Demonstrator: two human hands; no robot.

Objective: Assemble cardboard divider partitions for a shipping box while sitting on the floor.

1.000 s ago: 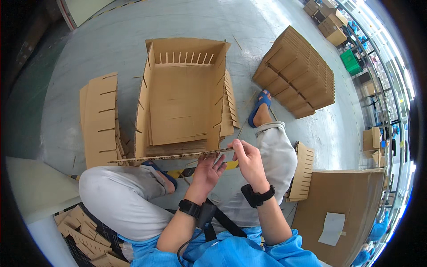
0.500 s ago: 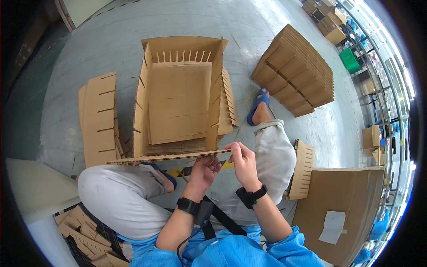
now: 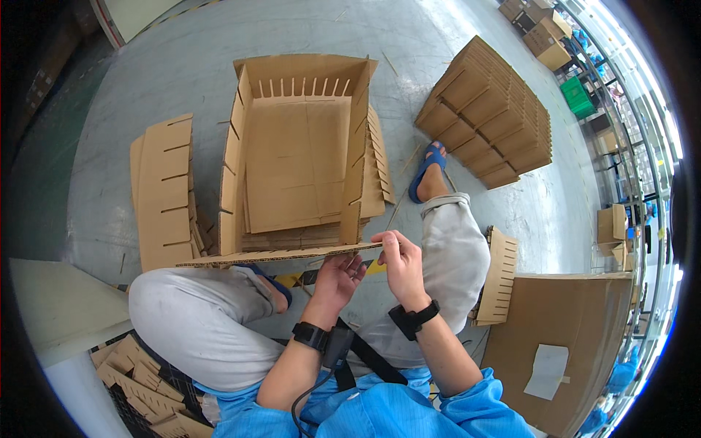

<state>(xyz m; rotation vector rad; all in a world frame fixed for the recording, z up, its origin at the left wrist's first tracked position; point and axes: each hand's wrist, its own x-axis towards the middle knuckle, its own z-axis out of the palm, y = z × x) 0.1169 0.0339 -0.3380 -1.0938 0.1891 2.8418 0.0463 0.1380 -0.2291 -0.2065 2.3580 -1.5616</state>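
Your right hand [image 3: 403,266] pinches the right end of a long brown corrugated-cardboard panel [image 3: 266,256], whose long axis runs leftward from there; your left hand [image 3: 337,281] is just beside, its grip impossible to tell. The white paper sheet [image 3: 545,371] on the brown cardboard box [image 3: 577,314] shows no readable writing. Beyond the panel stands a rectangular brown slotted cardboard tray [image 3: 307,67].

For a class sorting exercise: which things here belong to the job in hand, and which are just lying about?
In the job:
cardboard panel, right hand pinching it, left hand alongside
standing slotted walls
slotted sheets at left, probably

Lying about, apparently:
green crate
large carton
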